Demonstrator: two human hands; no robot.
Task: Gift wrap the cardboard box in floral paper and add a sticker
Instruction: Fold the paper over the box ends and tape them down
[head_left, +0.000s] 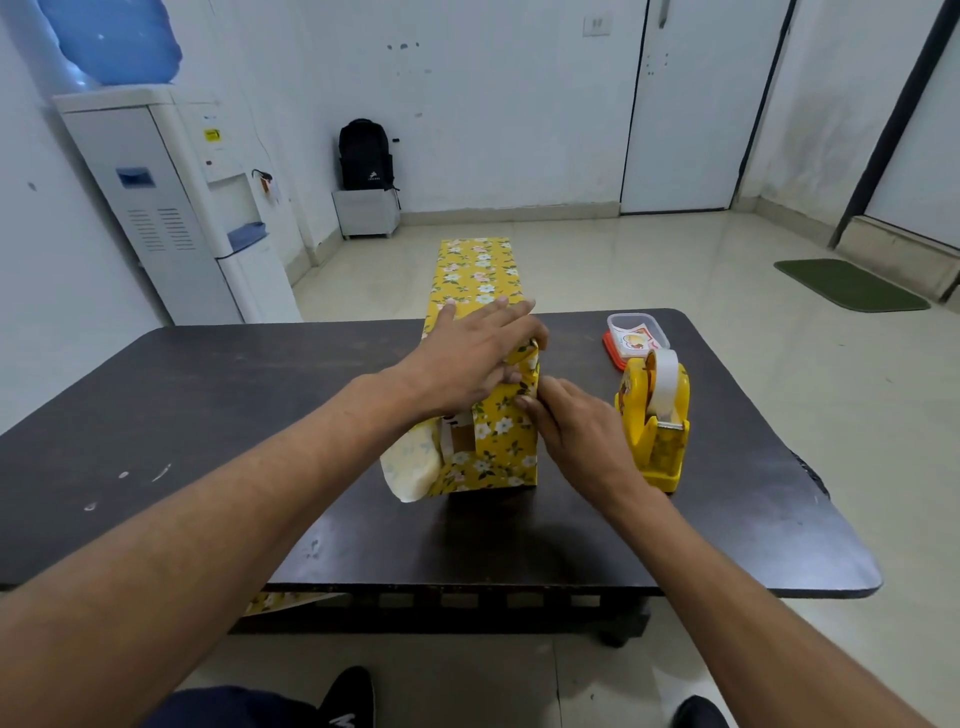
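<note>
Right at the near edge, an offcut of the floral paper (283, 603) hangs under the dark brown wooden worktop (208, 415), likely trimmed off and left out of the way.

Above it, the long brown cardboard box (460, 439) lies lengthwise, pointing away from me, with its near end facing me because that is the end I am closing. The yellow floral wrapping paper (475, 275) already covers its top and sides. Bare card shows in the open end, and a loose flap, white side out (410, 462), bulges at the left, not yet folded in.

My right hand (576, 436) comes in from the right, its fingers laid almost straight against the right-hand fold at that end, pushing it flat rather than gripping it. My left hand (467, 358) lies spread, palm down, on top of the box, and I judge it is there to keep the sheet taut and stop the box sliding.

Just beside my right wrist stands the yellow plastic tape dispenser with its white roll (654, 421), close enough to reach once the fold holds. Beyond it sits the clear plastic tub on an orange lid (636, 332) holding the stickers, for the last step. The box's far end juts past the worktop's back edge.
</note>
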